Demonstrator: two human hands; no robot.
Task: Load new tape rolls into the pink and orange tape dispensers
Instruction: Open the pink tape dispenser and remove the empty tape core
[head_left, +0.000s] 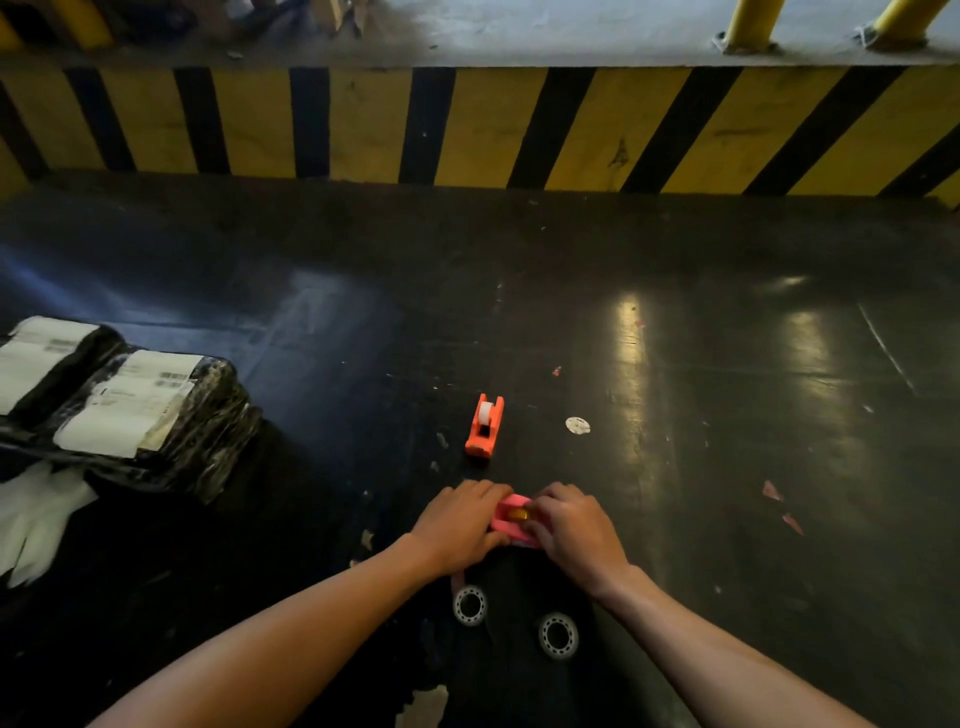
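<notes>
On the dark table (675, 322), your left hand (460, 525) and right hand (571, 530) are clamping fingers on the pink dispenser (506, 519); the orange dispenser (484, 426) is standing just beyond, loaded.

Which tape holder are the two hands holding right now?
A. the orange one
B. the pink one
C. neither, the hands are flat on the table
B. Both the left hand and the right hand are wrapped around the pink dispenser, while the orange dispenser sits alone farther away on the table.
</notes>
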